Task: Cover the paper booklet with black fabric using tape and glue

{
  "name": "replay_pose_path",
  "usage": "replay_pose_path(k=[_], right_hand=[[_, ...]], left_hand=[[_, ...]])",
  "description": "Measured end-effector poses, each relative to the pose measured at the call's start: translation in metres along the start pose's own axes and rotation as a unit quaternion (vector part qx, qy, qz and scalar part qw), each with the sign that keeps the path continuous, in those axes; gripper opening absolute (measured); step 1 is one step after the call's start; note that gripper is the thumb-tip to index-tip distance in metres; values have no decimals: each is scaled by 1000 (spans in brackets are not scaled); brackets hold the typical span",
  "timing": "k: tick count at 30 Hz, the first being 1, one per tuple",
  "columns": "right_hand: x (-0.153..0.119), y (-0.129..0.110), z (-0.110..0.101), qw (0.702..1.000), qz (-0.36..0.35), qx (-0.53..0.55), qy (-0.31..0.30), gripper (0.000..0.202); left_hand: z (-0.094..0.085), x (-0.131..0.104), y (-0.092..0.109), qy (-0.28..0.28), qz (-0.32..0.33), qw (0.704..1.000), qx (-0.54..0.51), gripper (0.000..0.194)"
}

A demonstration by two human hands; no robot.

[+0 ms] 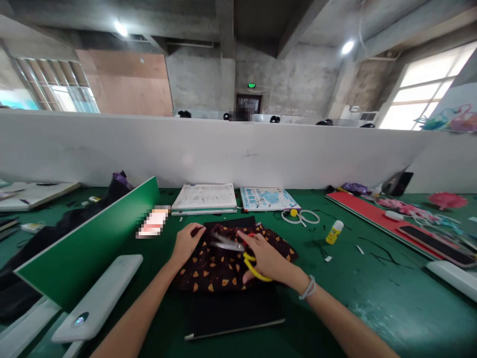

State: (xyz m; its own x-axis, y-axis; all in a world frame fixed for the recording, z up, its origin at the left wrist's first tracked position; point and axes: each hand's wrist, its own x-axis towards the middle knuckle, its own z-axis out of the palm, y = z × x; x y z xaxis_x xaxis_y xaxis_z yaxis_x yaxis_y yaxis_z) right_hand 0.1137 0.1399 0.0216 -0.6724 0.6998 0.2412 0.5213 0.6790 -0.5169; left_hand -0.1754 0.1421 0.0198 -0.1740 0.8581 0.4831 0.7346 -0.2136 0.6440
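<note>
Dark maroon fabric [210, 273] with an orange-yellow pattern lies spread in front of me, partly over a black flat board or book [234, 313]. My left hand [187, 242] pinches the fabric's upper left edge between closed fingers. In my right hand [263, 256] is a pair of scissors [254, 268] with yellow and red handles. Their blades point left across the fabric toward my left fingers and look parted, though motion blurs them. A pale band [308, 287] circles my right wrist.
A green panel [97, 238] and a white device [100, 298] stand left. Behind lie a paper stack [204, 198] and a blue-white booklet [268, 199]. Rightward are a glue stick [334, 232], white ring-shaped loops [309, 217], a red board [365, 214] and a phone [436, 244]. A white partition [208, 149] closes the back.
</note>
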Motion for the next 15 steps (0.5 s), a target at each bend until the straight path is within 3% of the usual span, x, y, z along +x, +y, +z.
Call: replay_pose_path(k=[3, 6, 11, 15], right_hand=[[-3, -9, 15, 993, -79, -71, -47, 95], [-4, -9, 21, 988, -104, -112, -28, 66], [-1, 1, 16, 978, -143, -139, 57, 57], [-1, 16, 3, 972, -127, -113, 164, 56]], left_hand=[[8, 2, -16, 0, -7, 1000, -2, 25], [11, 7, -22, 11, -18, 1000, -12, 26], [12, 7, -22, 40, -29, 998, -30, 27], [17, 4, -22, 41, -20, 998, -43, 27]])
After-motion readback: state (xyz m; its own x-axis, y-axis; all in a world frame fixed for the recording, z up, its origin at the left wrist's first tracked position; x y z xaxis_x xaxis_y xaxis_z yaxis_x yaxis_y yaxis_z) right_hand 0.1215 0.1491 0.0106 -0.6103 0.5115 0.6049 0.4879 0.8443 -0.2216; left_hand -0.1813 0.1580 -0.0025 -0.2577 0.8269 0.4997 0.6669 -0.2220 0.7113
